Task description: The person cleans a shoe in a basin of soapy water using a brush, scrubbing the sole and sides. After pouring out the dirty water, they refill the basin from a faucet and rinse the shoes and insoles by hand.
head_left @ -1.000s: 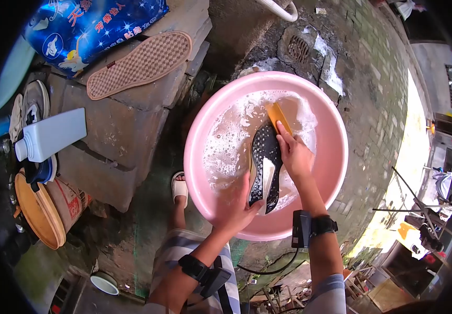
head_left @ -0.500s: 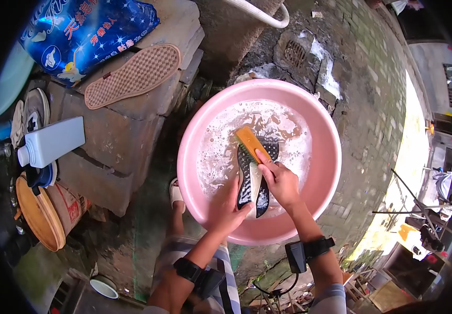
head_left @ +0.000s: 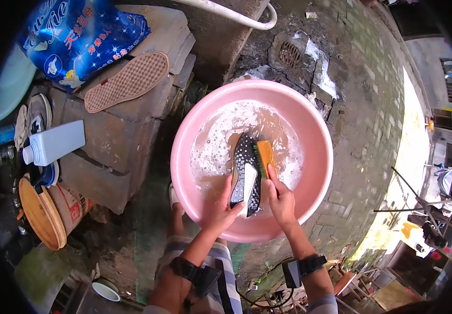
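Over a pink basin (head_left: 320,157) of sudsy, brownish water (head_left: 273,123), my left hand (head_left: 224,209) grips the near end of a black shoe with white spots (head_left: 243,157). Its opening shows a pale inside. My right hand (head_left: 281,201) is closed on a wooden brush (head_left: 266,157), whose green bristles face left against the shoe's right side. The brush stands nearly upright in the view, beside the shoe.
On the stone ledge at left are a blue printed bag (head_left: 87,42), a woven insole (head_left: 126,81), a pale blue bottle (head_left: 56,142) and a grey shoe (head_left: 38,112). A round wooden lid (head_left: 40,214) leans below. A drain (head_left: 289,54) lies behind the basin.
The brush has moved from across the top of the shoe to its right side and turned more upright. My right hand has moved down slightly; the shoe has tilted in my left hand.
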A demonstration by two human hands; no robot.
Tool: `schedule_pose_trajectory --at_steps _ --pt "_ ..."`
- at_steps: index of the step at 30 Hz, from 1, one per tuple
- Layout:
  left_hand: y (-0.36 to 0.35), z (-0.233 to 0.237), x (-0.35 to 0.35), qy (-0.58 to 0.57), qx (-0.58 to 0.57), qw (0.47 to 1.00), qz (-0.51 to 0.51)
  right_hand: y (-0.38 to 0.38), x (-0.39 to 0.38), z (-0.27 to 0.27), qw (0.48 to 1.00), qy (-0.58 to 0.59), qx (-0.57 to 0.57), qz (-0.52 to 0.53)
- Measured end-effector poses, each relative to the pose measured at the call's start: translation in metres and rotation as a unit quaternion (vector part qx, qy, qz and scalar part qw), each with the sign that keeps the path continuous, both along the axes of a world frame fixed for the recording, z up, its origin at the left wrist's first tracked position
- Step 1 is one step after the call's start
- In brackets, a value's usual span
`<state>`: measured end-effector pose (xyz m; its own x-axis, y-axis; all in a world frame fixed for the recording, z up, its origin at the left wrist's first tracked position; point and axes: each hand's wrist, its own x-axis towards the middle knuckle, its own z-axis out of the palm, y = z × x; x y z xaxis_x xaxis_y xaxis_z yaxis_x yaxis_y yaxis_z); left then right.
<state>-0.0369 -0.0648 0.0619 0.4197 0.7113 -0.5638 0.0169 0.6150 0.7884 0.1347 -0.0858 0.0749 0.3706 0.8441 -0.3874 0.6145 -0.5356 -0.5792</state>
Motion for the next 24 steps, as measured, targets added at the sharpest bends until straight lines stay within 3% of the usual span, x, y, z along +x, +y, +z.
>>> schedule_pose_trajectory --at_steps 1,2,4,6,7,8,10,12,14,15,16,17,18,20,22,24 --pt "-0.004 -0.008 -0.001 0.026 0.026 0.999 -0.011 -0.017 -0.008 0.006 0.999 0.003 0.042 0.008" --pt "-0.004 -0.010 -0.003 0.026 0.028 0.999 -0.009 -0.018 -0.015 0.021 0.999 -0.019 -0.018 0.025" --pt "-0.001 -0.011 -0.006 0.140 0.079 0.981 -0.109 -0.006 -0.013 0.020 0.997 -0.037 -0.056 0.027" --pt "0.004 -0.011 -0.006 0.156 0.113 0.973 -0.128 0.017 0.005 -0.004 0.999 -0.036 0.016 0.020" --pt "0.003 -0.009 -0.006 0.171 0.137 0.965 -0.147 0.039 0.012 -0.005 0.999 -0.003 -0.033 -0.026" --pt "0.001 -0.004 -0.006 0.171 0.134 0.964 -0.152 0.059 0.020 -0.012 0.996 0.003 -0.072 -0.061" --pt "0.005 0.003 -0.003 0.128 0.059 0.983 -0.117 0.079 0.035 -0.024 0.995 -0.022 -0.088 -0.031" --pt "0.001 -0.006 -0.004 0.141 0.023 0.979 -0.144 0.079 0.042 -0.030 0.995 -0.089 -0.006 0.046" --pt "-0.011 -0.029 -0.005 0.041 0.032 0.998 -0.045 0.075 0.047 -0.035 0.998 -0.050 0.001 0.025" --pt "-0.008 -0.024 -0.007 0.045 0.033 0.997 -0.045 0.077 0.046 -0.031 0.993 -0.112 -0.013 0.041" --pt "-0.003 -0.013 -0.007 -0.025 -0.093 0.995 0.002 0.079 0.043 -0.018 0.983 -0.175 -0.030 0.055" --pt "0.001 -0.003 -0.006 -0.096 -0.219 0.970 0.049 0.087 0.048 0.000 0.988 -0.093 -0.117 0.044" --pt "0.006 0.004 -0.003 -0.199 -0.251 0.942 0.100 0.080 0.057 -0.004 0.987 -0.094 -0.119 0.044" --pt "0.010 0.016 -0.004 -0.182 -0.280 0.938 0.091 0.063 0.071 -0.016 0.964 -0.216 0.088 0.131" --pt "0.002 0.012 0.003 -0.173 -0.237 0.952 0.091 0.055 0.055 0.020 0.971 -0.193 0.057 0.128" --pt "-0.007 -0.003 0.008 -0.150 -0.207 0.964 0.076 0.046 0.028 0.039 0.998 0.035 0.043 0.032"
